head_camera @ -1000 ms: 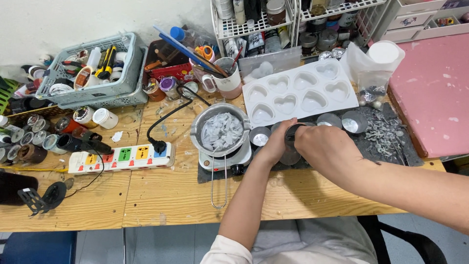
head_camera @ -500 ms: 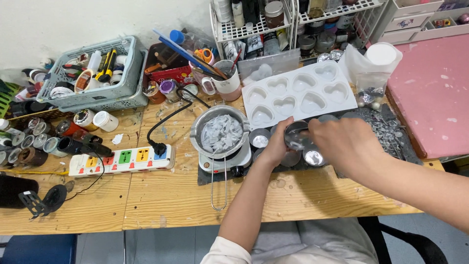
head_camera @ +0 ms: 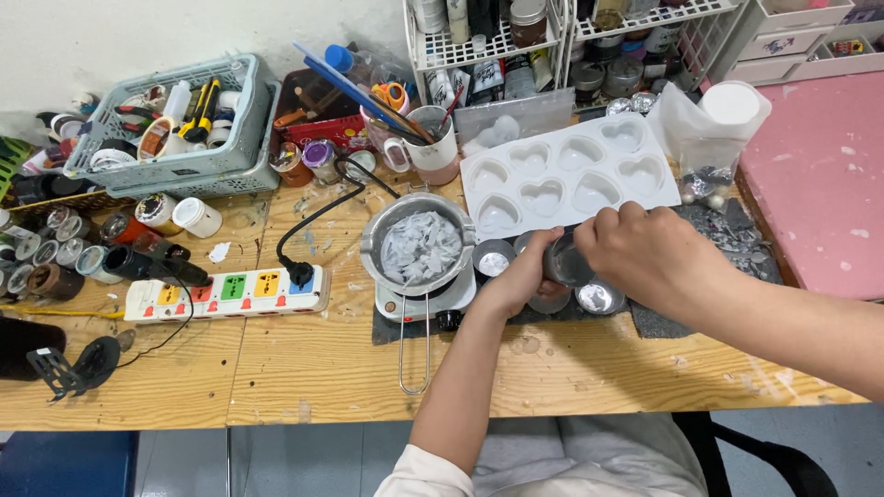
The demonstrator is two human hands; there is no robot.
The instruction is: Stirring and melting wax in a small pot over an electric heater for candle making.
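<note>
Both my hands hold a small round metal tin (head_camera: 564,264) just above the dark mat (head_camera: 658,319). My left hand (head_camera: 518,276) cups its left side and my right hand (head_camera: 640,255) grips it from the right and above. More round tins (head_camera: 494,260) stand on the mat, one to the left and another tin (head_camera: 599,297) under my right hand. Left of them a metal pot of white wax flakes (head_camera: 419,247) sits on a small white hot plate (head_camera: 425,302). A white heart-shaped mould tray (head_camera: 568,174) lies behind my hands.
A power strip (head_camera: 228,293) with a black cable lies at the left. Behind it stand a grey basket of tools (head_camera: 170,129), small jars (head_camera: 55,258) and a mug of brushes (head_camera: 431,147). A wire rack (head_camera: 543,37) stands at the back, a pink board (head_camera: 820,175) at right.
My hands lifted the tin off the mat and now hold it tilted, slightly higher; a tin that was under my right hand has come into view.
</note>
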